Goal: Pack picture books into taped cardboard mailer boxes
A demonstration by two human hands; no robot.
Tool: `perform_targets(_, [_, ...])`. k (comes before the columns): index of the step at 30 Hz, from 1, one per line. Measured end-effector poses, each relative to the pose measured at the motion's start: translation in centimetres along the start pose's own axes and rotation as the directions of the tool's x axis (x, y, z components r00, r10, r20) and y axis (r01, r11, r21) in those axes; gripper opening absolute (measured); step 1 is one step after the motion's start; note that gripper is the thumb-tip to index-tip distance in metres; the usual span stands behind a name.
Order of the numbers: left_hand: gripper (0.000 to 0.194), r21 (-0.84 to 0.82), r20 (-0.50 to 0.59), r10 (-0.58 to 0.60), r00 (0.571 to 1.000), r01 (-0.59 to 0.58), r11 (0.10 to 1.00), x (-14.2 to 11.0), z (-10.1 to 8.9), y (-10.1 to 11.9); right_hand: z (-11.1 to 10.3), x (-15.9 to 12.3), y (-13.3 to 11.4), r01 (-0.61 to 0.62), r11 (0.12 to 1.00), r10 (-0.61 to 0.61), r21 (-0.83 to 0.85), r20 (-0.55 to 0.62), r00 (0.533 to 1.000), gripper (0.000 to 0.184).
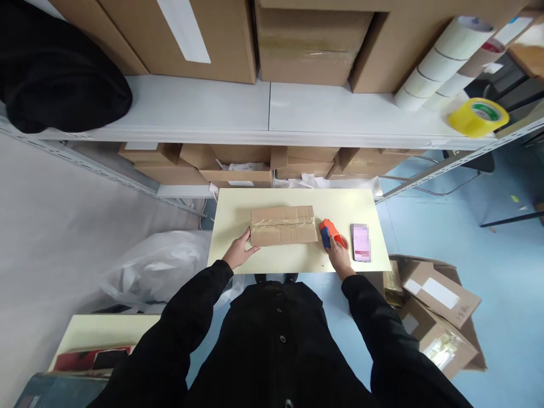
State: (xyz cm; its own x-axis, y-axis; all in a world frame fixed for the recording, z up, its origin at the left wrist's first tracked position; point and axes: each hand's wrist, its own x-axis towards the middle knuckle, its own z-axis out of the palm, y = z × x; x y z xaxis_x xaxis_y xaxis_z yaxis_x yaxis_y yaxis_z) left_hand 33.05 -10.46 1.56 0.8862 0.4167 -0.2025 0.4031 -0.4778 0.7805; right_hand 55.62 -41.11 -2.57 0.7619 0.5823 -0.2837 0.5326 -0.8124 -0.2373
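A flat cardboard box (284, 232) lies on the pale yellow tabletop (293, 262), with shiny tape along its middle seam. My left hand (241, 250) is at the box's left end, thumb and fingers apart, fingertips touching its near left corner. To the right of the box, my right hand (339, 256) is closed around an orange and blue tape dispenser (327, 228), which rests on or just above the table. Part of the dispenser's grip is hidden by my fingers. A phone (361, 242) with a lit screen lies to the right of that hand.
A grey shelf (204, 105) spans the back, holding large cartons (314, 42), stacked tape rolls (442, 62) and a yellow tape roll (478, 117). Open boxes (238, 175) fill the level below. Discarded cartons (442, 306) are piled at right; clear plastic (157, 266) lies at left.
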Motion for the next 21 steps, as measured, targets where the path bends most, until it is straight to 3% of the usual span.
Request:
perform_targets(4, [0.082,-0.076,-0.027,0.000,1.000,-0.002,0.997,0.2,0.4,-0.3,0.6,-0.4,0.4,0.029,0.999,-0.029,0.033,-0.013,1.000,0.055])
perform_targets(8, [0.076,-0.098,-0.010,0.006,1.000,-0.007,0.995,0.2,0.5,-1.0,-0.1,-0.8,-0.1,0.166,0.985,-0.153,0.050,-0.191,0.969,0.065])
perform_targets(10, [0.073,-0.111,-0.005,-0.002,1.000,0.001,0.994,0.2,0.8,-1.3,-0.8,-0.7,-1.1,0.265,0.956,-0.233,0.127,-0.224,0.946,0.073])
perform_targets(12, [0.073,-0.148,-0.007,-0.018,1.000,0.017,0.989,0.4,1.2,-1.4,-1.5,-0.3,-2.5,0.332,0.906,-0.293,0.264,-0.178,0.940,0.072])
perform_targets(16, [0.072,-0.237,-0.032,-0.037,0.999,0.028,0.971,0.8,0.8,-1.0,-3.4,0.9,-5.4,0.255,0.808,-0.280,0.531,-0.036,0.959,0.056])
perform_targets(21, [0.053,-0.126,-0.119,-0.117,0.986,0.101,0.987,1.4,-2.0,0.1,-6.0,2.1,-7.6,0.201,0.823,-0.215,0.532,-0.036,0.976,0.037])
